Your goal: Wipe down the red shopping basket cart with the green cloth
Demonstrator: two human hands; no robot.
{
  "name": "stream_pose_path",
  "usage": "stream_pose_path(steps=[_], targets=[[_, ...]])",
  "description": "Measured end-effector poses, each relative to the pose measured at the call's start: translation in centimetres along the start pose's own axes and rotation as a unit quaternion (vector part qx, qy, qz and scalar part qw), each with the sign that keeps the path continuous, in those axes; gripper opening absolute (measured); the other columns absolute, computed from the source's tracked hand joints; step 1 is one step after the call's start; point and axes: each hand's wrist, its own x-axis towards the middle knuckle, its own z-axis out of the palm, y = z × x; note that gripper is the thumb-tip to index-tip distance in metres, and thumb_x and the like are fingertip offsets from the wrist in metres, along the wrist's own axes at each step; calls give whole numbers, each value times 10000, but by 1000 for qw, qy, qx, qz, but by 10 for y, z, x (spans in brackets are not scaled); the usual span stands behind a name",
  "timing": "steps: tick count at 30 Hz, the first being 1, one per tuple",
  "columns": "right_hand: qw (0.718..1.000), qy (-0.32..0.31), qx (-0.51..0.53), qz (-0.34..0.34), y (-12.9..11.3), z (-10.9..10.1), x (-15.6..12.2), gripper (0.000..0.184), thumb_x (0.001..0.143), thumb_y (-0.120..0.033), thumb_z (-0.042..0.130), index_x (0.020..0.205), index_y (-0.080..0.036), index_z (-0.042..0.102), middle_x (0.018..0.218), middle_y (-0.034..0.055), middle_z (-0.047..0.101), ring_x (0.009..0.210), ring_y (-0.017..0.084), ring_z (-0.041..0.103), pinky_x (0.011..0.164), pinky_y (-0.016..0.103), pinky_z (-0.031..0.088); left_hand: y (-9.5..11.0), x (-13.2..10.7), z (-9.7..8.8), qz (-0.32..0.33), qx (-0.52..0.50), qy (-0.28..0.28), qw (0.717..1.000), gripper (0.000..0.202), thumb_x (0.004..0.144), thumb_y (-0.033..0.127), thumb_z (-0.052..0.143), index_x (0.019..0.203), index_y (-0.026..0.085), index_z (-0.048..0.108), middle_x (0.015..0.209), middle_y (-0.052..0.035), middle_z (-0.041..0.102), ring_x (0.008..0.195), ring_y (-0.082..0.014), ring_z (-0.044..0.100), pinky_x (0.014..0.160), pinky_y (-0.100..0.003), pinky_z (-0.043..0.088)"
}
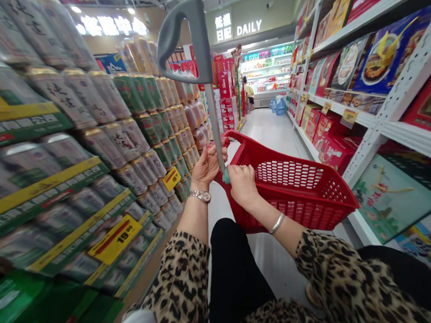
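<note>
A red rolling shopping basket [292,207] stands on the floor in front of me, with a long pull handle [187,41] of grey plastic and metal tilted up to the left. My left hand [206,167] is at the lower part of the metal pole [213,121], palm turned up and fingers curled behind it beside the basket's end. My right hand [242,182] is closed on a small green cloth [226,176] pressed to the pole's base. The cloth is mostly hidden under my fingers. The inside of the basket that I can see is bare.
Stacked beer cans [127,141] with yellow price tags [115,238] rise close on my left. White shelves [360,115] with gift boxes [384,59] line the right side. Down the aisle are a person [249,90], blue water bottles [279,105] and a lit refrigerated display [265,71].
</note>
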Motion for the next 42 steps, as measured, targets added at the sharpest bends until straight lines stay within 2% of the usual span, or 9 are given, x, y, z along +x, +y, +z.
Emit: stream_pose_path(steps=[6,14,18,23,28,32,37,39,42], targets=[[996,68,-30,-51,21,12,-31,485,988,-106,387,1423,-188,586,1370,149,655,1233,320,504,1156,563,289,-1,-2,-1,17,10,13,1000,511,1017,553,410,1151,167,717,957,-87,668,821,-168,627,929,-362,531],[993,75,-90,-1,81,14,-77,495,945,-51,425,1381,-174,625,1369,119,677,1249,297,506,1142,498,264,-2,-4,3,28,15,-3,999,545,1036,539,357,1146,158,730,970,-101,683,882,-191,661,951,-398,545],[992,56,-113,28,118,5,-102,509,899,-44,473,1362,-179,635,1349,114,691,1261,291,510,1146,484,235,-2,-6,6,26,29,12,999,576,1030,575,341,1141,163,727,1006,-110,684,949,-209,667,955,-396,540],[987,32,-138,74,164,-12,-137,559,841,-32,484,1341,-215,655,1348,114,698,1287,304,526,1147,522,231,-2,-16,14,22,2,4,1000,794,959,758,265,1195,147,714,1020,-132,677,974,-243,649,917,-417,553],[977,58,-182,96,211,-31,-168,501,821,-76,478,1243,-223,705,1273,152,735,1222,301,602,1124,538,242,-6,-32,28,5,-25,-1,1000,933,896,851,194,1195,131,706,1052,-139,669,1054,-273,641,951,-422,553],[963,76,-225,130,243,-48,-187,445,854,-146,443,1218,-211,692,1254,146,742,1203,299,628,1105,567,305,-11,-41,39,-12,-51,16,999,936,887,862,228,1280,131,661,1160,-143,666,1173,-287,623,1014,-432,541],[935,42,-251,248,275,-67,-205,403,919,-253,417,1210,-240,696,1420,145,645,1313,359,557,1046,671,345,-14,-41,48,-23,-48,9,999,921,921,821,210,1356,119,619,1238,-157,670,1227,-295,623,1049,-438,537],[926,27,-264,268,284,-71,-210,412,920,-258,431,1231,-263,701,1482,146,595,1378,373,497,1021,668,349,-14,-39,50,-31,-39,7,999,913,929,810,212,1377,118,605,1246,-160,670,1224,-296,630,1056,-443,535],[921,20,-281,267,289,-71,-215,424,927,-236,424,1257,-269,688,1420,150,642,1314,361,541,1006,642,335,-13,-38,51,-28,-40,14,999,892,940,796,218,1375,122,608,1235,-153,672,1219,-293,634,1059,-444,534]])
